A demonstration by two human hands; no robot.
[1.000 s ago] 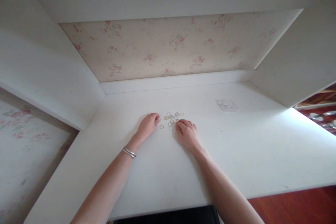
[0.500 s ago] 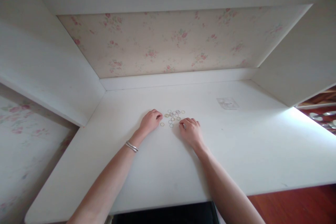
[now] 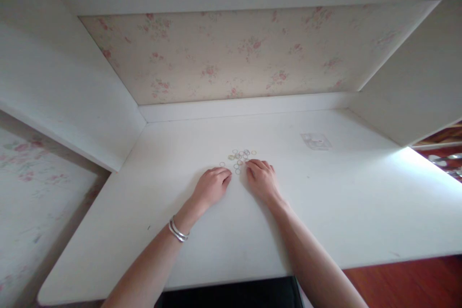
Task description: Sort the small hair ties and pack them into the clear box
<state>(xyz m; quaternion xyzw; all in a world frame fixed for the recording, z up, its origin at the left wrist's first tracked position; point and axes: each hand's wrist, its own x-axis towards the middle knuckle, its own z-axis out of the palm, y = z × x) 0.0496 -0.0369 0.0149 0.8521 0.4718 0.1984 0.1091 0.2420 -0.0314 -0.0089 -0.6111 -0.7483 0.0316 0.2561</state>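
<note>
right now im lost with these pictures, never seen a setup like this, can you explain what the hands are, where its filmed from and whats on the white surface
There is no machine here: these are a person's bare hands, filmed by one camera worn on the head, looking forward and down. Forearms therefore enter from the bottom edge.

The left hand, with silvery bands at its wrist, and the right hand are beside a loose cluster of thin rings on the white surface. Farther right lies a flat, clear-looking item. The fingers are curled, so I cannot tell whether either hand holds anything.
</note>
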